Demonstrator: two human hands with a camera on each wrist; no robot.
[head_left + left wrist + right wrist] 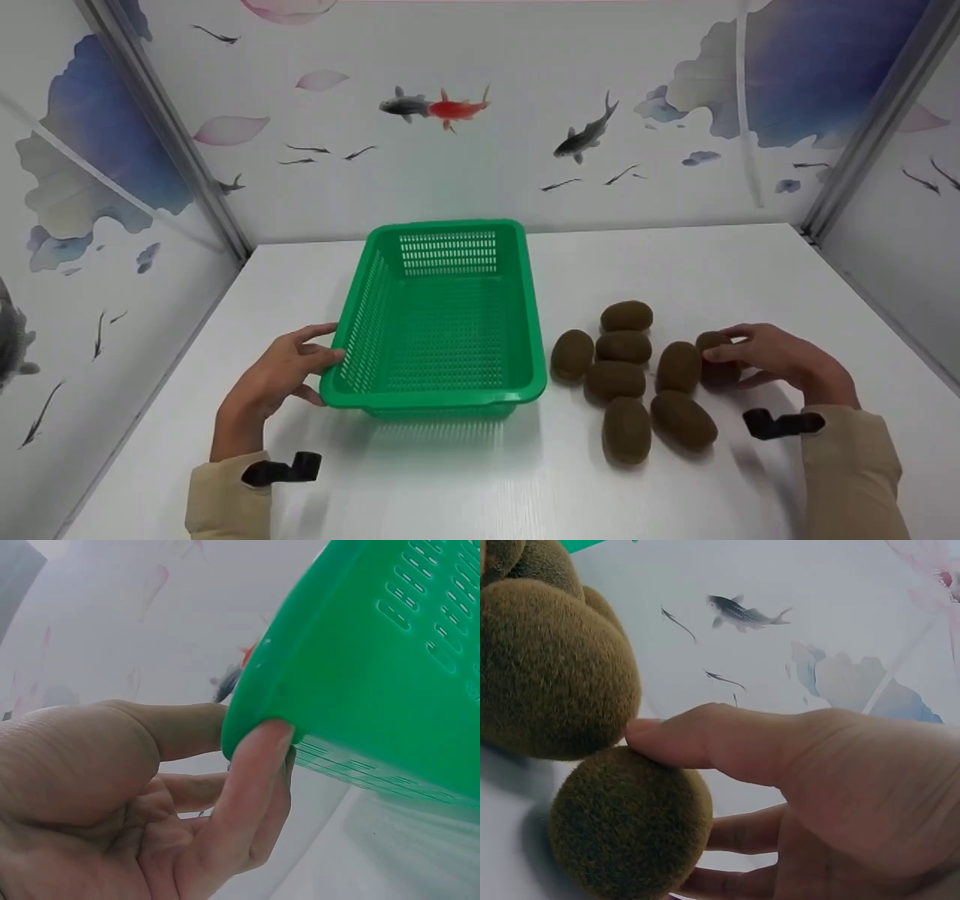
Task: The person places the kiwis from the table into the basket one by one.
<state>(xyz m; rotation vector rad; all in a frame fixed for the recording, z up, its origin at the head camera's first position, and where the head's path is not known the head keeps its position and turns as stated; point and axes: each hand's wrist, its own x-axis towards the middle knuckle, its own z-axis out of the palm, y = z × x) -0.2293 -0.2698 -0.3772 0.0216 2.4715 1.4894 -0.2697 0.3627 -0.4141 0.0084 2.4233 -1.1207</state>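
Note:
A green plastic basket with slotted walls stands on the white table, with nothing in its visible inside. At its left rim is my left hand; thumb and fingers pinch the edge, as the left wrist view shows up close on the basket rim. Right of the basket lies a loose group of several brown, fuzzy kiwis. My right hand grips the rightmost kiwi, thumb on top and fingers around its far side. That kiwi sits beside another kiwi, close to the thumb tip.
The white table is bounded by a back wall and side walls printed with fish and petals. Grey metal posts stand in the corners. A small black wrist mount sits on each sleeve.

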